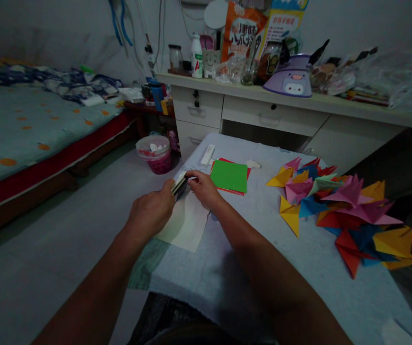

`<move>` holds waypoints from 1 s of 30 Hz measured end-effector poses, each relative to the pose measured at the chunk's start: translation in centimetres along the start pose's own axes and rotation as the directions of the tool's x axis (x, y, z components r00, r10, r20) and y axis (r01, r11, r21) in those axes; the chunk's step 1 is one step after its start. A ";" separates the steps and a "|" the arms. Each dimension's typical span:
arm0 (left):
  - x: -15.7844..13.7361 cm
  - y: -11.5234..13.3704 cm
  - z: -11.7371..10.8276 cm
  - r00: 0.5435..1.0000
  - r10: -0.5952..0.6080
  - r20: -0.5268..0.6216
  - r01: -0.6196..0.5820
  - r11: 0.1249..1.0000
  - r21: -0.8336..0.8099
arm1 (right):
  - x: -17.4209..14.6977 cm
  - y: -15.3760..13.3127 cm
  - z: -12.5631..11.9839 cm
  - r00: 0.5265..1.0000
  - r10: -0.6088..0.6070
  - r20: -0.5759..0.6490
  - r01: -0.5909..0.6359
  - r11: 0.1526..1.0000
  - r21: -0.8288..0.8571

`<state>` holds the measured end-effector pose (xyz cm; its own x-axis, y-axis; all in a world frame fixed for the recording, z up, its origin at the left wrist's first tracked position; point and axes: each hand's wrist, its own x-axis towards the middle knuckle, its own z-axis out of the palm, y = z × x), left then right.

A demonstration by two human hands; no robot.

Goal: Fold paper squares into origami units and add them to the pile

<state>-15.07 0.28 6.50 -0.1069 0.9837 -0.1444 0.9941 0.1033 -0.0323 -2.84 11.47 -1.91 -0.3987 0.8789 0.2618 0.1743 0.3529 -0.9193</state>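
Note:
My left hand [154,209] is closed around a small, slim, dark object with pale edges [179,186]; its kind is not clear. The fingers of my right hand [203,188] are bent and touch the far end of the same object. Below both hands, a sheet of white paper [186,227] lies at the table's left edge. Just past my right hand rests a stack of square coloured paper [229,176], green on top with red showing beneath. A small white box-like strip [208,155] lies behind the hands.
Many folded paper shapes [321,191] in several colours are heaped on the right of the cloth-covered table [256,282]. A lidless pink bin [159,160] stands on the floor at left. Behind is a cluttered white desk [199,103]; a bed [44,129] is far left.

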 end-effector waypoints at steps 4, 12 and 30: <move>0.0 -0.2 0.3 1.000 0.001 -0.023 -0.002 1.000 -0.031 | 0.4 0.3 -0.9 0.997 -0.026 0.069 0.024 0.999 0.032; 0.4 -1.4 0.8 0.997 0.073 -0.023 -0.077 0.938 -0.338 | -0.6 0.4 -3.6 0.972 -0.033 0.231 0.017 0.997 0.069; -0.4 -1.0 3.5 0.958 0.287 0.011 -0.241 0.824 -0.513 | -6.9 -6.8 -12.3 0.938 -0.118 0.325 0.090 0.991 0.099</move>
<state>-16.08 -0.74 3.16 0.1824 0.9704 -0.1584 0.8536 -0.0763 0.5153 9.77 6.97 6.15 -0.6871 0.6790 0.2584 0.0477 0.3971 -0.9165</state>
